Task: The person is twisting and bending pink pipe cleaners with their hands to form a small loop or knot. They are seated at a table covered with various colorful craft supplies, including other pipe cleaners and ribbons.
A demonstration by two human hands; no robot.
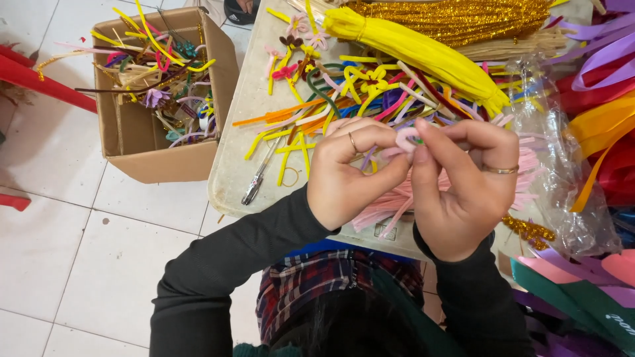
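Take the table (231, 172) as your landmark. Your left hand (350, 175) and right hand (463, 192) meet above its near edge, pinching a small curled piece (405, 139) between them. On the table, beyond your hands, lies a heap of pipe cleaners (357, 92); a thick bundle (417, 49) lies behind that. A pair of pliers (259, 175) lies on the table's left part. A cardboard box (142, 158) stands on the floor, left of the table. Ribbons (602, 125) lie at its right.

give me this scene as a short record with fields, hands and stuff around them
left hand: pinches a pale pink pipe cleaner piece
right hand: pinches the same piece, with a green bit at the fingertips
rings: one on each hand
table: loose pipe cleaners in many colours, yellow bundle, gold glitter bundle, pliers
floor: cardboard box of scraps
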